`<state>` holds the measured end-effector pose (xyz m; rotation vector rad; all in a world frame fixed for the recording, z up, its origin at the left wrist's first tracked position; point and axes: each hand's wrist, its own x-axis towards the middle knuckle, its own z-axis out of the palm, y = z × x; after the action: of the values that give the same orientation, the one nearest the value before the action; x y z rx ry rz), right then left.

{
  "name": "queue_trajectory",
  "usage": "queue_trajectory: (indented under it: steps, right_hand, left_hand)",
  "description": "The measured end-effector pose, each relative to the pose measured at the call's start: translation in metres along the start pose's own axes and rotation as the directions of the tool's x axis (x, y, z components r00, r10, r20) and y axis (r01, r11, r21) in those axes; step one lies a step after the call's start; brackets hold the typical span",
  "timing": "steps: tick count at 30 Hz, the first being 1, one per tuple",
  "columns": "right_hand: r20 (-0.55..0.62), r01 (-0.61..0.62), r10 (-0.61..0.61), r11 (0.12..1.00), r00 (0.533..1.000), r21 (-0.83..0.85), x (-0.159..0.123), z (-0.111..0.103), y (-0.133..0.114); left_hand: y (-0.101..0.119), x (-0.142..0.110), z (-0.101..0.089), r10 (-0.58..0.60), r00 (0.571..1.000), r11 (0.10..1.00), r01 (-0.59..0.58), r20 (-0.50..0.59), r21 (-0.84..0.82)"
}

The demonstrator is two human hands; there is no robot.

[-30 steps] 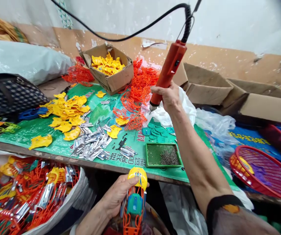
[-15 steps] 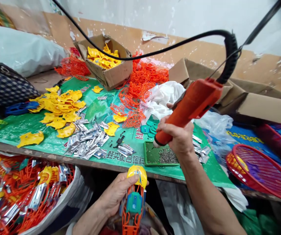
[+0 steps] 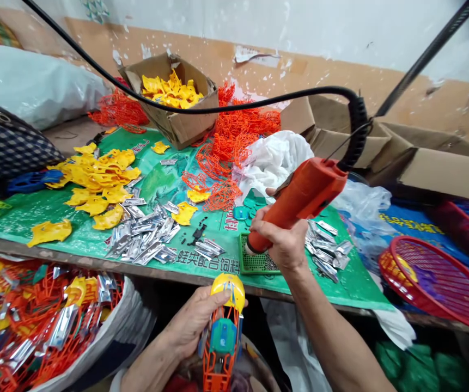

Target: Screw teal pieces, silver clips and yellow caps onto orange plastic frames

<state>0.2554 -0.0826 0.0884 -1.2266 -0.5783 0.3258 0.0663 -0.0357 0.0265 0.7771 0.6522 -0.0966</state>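
My left hand [image 3: 195, 318] grips a toy car [image 3: 223, 335] with a yellow front piece, an orange lattice frame and a teal block in the middle. It is held below the table's front edge, its yellow end pointing away from me. In my right hand [image 3: 285, 239] is an orange-red electric screwdriver [image 3: 302, 193], tilted, with its pale tip down and to the left. That tip hovers over or in a green screw tray [image 3: 254, 264]; whether it touches the small dark screws inside I cannot tell. A black cable [image 3: 201, 109] runs from the screwdriver's upper end.
Yellow shells [image 3: 103, 174] and silver pieces [image 3: 144, 234] lie heaped on the green sheet [image 3: 17, 218]. Orange frames [image 3: 238, 130] pile behind, beside a cardboard box [image 3: 195, 125]. A sack [image 3: 132, 321] of parts stands lower left, a red basket [image 3: 442, 283] at right.
My right hand has brought the screwdriver down and to the left, lower over the screw tray. The cable has dropped with it. My left hand keeps the toy car in nearly the same place.
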Motion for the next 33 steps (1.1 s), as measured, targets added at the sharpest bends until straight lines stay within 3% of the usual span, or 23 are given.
queue_trajectory:
  steps: [11, 19, 26, 33]
  right_hand:
    - [0.010, -0.003, 0.003, 1.000, 1.000, -0.006, -0.002, 0.003, 0.000]
    - [-0.004, 0.066, -0.067, 0.989, 0.998, -0.130, -0.005, 0.010, -0.007]
    - [-0.001, 0.046, -0.046, 0.999, 0.999, 0.004, -0.001, 0.004, -0.018]
    - [0.164, -0.060, 0.047, 0.995, 0.985, 0.074, -0.029, 0.009, -0.043]
  left_hand:
    - [-0.003, 0.003, -0.003, 0.017, 1.000, 1.000, -0.017, -0.016, -0.004]
    - [-0.006, 0.003, -0.002, 0.020, 1.000, 1.000, -0.020, -0.018, -0.008]
    - [-0.007, 0.004, -0.001, 0.022, 0.999, 0.999, -0.024, -0.042, -0.047]
    - [-0.003, 0.001, 0.005, 0.076, 0.996, 0.991, -0.081, -0.047, -0.103]
